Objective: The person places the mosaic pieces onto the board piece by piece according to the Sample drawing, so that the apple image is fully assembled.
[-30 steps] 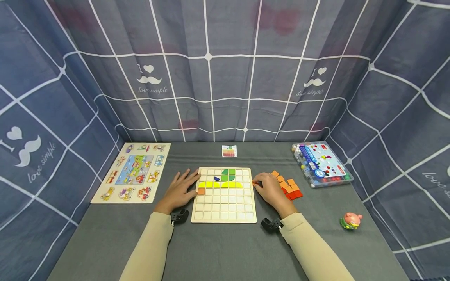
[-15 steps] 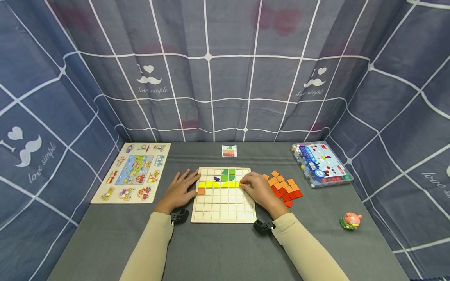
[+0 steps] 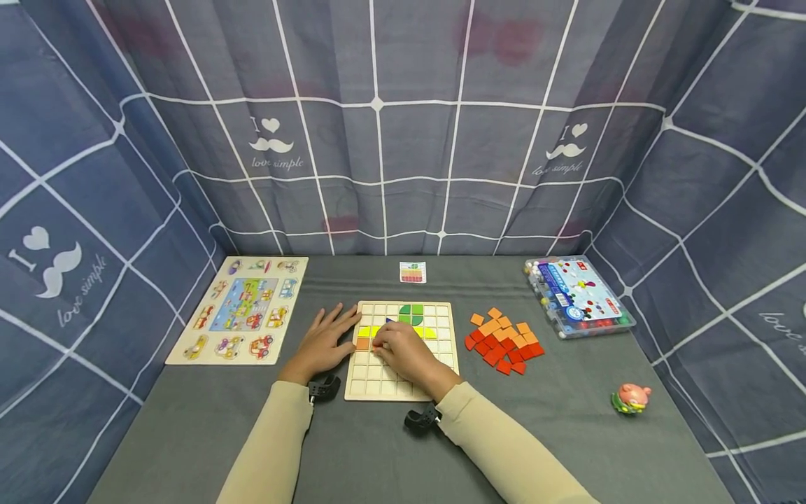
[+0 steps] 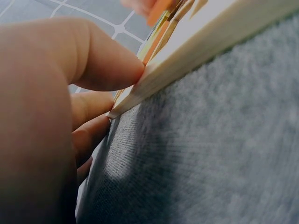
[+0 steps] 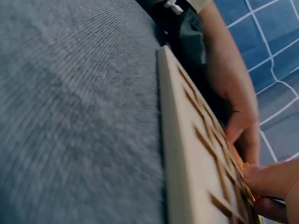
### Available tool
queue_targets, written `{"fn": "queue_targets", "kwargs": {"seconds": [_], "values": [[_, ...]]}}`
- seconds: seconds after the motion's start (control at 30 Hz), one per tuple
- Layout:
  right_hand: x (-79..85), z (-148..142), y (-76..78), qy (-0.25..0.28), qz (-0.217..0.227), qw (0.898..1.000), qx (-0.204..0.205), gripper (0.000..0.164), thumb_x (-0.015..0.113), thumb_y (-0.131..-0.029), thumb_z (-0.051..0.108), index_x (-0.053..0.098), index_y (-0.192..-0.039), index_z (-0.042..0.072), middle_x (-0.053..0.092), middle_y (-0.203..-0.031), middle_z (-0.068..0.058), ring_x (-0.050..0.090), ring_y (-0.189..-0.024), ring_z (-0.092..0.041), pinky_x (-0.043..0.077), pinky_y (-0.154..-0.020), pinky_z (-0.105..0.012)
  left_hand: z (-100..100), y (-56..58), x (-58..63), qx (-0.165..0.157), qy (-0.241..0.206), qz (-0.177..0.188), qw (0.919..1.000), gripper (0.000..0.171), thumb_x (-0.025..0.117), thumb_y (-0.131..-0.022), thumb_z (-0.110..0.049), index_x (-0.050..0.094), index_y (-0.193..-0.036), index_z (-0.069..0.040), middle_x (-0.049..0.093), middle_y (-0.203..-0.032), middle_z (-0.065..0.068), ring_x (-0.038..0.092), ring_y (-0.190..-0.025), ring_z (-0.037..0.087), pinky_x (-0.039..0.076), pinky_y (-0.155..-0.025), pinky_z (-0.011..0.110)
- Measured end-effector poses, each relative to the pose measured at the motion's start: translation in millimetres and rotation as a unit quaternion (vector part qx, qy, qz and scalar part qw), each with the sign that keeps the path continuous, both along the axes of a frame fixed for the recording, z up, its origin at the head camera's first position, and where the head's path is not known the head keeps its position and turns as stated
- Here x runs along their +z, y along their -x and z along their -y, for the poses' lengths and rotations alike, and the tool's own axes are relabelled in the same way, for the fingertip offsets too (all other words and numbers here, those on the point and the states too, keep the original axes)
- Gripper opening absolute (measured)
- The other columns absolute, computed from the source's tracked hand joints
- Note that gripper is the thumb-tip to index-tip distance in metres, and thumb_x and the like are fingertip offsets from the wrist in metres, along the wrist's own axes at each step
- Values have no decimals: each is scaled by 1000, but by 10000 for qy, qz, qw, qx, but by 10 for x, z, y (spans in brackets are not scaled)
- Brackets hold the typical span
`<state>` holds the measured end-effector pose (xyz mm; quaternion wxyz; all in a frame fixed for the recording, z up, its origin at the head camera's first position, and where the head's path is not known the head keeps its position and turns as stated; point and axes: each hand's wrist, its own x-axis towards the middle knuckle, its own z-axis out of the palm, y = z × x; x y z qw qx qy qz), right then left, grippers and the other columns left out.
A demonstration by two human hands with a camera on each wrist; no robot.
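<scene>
Where the work appears to be partway, entries run from largest to smallest.

Tabletop (image 3: pixel 368 455): grey cloth, lower half of the frame, bearing every item below.

Grid board (image 3: pixel 368 389): pale, flat, at lower centre, between and under the hands; the left hand is at its left edge, the right hand over its middle. Upper cells partly filled, lower rows bare where visible; cells beneath the right hand hidden.

Left hand (image 3: pixel 322 343): fingers spread wide, thumb and fingertips touching the board's left edge.

Right hand (image 3: pixel 408 351): fingers drawn narrow, pinching one tile.

Loose tiles, right of centre, well apart from the left hand: orange tiles (image 3: pixel 490 327) above, red tiles (image 3: pixel 493 357) below; judged as left to place.

Card (image 3: pixel 413 272): beyond the board, near centre; coloured bands, too small to read surely.

Seated pieces, judged done: green pieces (image 3: pixel 417 310) near the board's top; yellow pieces (image 3: pixel 429 332) in a row below; one orange square (image 3: pixel 363 344) at left; a blue piece (image 3: pixel 389 320), mostly hidden.

Held tile (image 4: pixel 158 13): orange, at the right fingertips, just beside the seated orange square.
</scene>
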<state>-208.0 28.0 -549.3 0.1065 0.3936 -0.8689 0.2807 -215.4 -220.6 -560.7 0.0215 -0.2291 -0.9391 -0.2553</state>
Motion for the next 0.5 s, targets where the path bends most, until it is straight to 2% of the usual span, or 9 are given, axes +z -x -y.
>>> {"fn": "queue_targets", "kwargs": {"seconds": [0.23,0.5], "values": [[-80,66,2,-178,-676,9975,-138,5,81,-95,12,84,-98,9,71,-104,-2,63,-95,-21,54,-87,-33,7,9,-13,-8,35,19,10000,67,62,-97,-26,47,-162,-15,33,-169,2,19,-158,32,-1,-127,57],[-87,36,-29,-113,-850,9961,-198,6,79,-95,8,84,-99,9,70,-107,-2,62,-96,-21,53,-90,-35,-2,5,-20,54,119,36,9999,67,60,-98,-28,46,-162,-15,32,-170,1,18,-158,31,-1,-127,56]]}}
